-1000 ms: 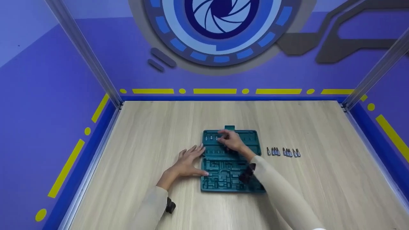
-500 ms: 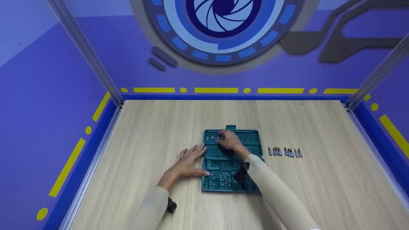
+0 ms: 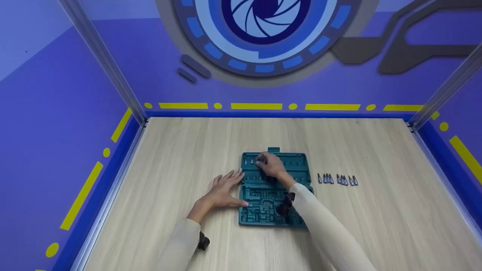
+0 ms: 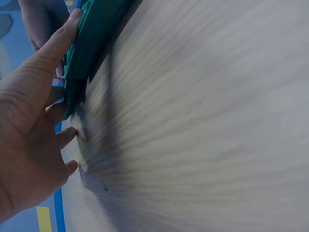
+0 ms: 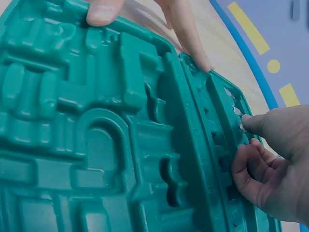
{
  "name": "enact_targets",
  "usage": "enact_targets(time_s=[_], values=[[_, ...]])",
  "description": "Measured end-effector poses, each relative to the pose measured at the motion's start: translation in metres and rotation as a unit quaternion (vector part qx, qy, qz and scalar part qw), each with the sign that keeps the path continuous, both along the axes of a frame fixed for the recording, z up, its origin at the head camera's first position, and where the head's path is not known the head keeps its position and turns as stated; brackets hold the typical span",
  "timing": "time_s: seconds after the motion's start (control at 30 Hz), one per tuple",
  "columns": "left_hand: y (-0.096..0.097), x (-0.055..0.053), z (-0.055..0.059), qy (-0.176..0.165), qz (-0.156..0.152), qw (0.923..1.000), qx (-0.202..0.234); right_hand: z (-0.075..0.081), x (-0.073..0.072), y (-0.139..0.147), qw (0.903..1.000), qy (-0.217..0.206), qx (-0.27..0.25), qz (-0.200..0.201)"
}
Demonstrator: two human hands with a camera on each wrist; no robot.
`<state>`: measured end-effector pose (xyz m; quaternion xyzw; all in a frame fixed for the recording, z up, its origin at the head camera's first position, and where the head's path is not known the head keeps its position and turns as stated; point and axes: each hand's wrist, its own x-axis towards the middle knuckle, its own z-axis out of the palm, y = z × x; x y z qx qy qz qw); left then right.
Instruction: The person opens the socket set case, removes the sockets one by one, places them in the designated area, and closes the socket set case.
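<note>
An open green plastic tool case lies on the wooden table, its lid side away from me. My left hand rests along its left edge, thumb on the near rim and fingers spread beside the far half. Over the far half, my right hand has its fingers curled, with a digit on a small metal screwdriver bit at the top row of slots. Two other bits stand in that row to its left. Right of the case, several loose screwdriver bits lie in a line on the table.
The wooden table meets blue-purple panels at the back and sides. A metal post rises at each back corner. A latch tab sticks out from the case's far edge.
My right hand has shifted slightly and its fingers have closed in around the third slot of the top row. The left hand keeps its place. The head view has shifted a little.
</note>
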<state>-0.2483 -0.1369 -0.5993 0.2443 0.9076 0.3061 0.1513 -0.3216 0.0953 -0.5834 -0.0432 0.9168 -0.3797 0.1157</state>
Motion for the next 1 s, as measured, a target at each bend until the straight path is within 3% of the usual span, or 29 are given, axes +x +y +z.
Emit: enact_targets(time_s=[0.17, 0.4, 0.63, 0.8, 1.0], values=[[0.000, -0.001, 0.002, 0.001, -0.002, 1.0000, 0.000, 0.000, 0.002, -0.001, 0.9995, 0.027, 0.010, 0.008], [0.000, -0.001, 0.002, 0.004, -0.003, 1.0000, -0.003, -0.008, 0.005, 0.001, 0.9979, 0.054, -0.033, -0.012], [-0.001, 0.001, 0.001, -0.002, -0.002, 1.0000, -0.004, -0.012, 0.006, 0.008, 0.9883, 0.018, -0.142, -0.052], [-0.001, 0.000, 0.003, -0.003, -0.001, 1.0000, -0.006, -0.009, 0.009, 0.019, 0.9826, -0.014, -0.182, -0.033], [0.001, 0.000, 0.003, 0.000, -0.001, 0.9999, -0.012, -0.008, 0.021, 0.033, 0.9721, 0.000, -0.232, -0.035]])
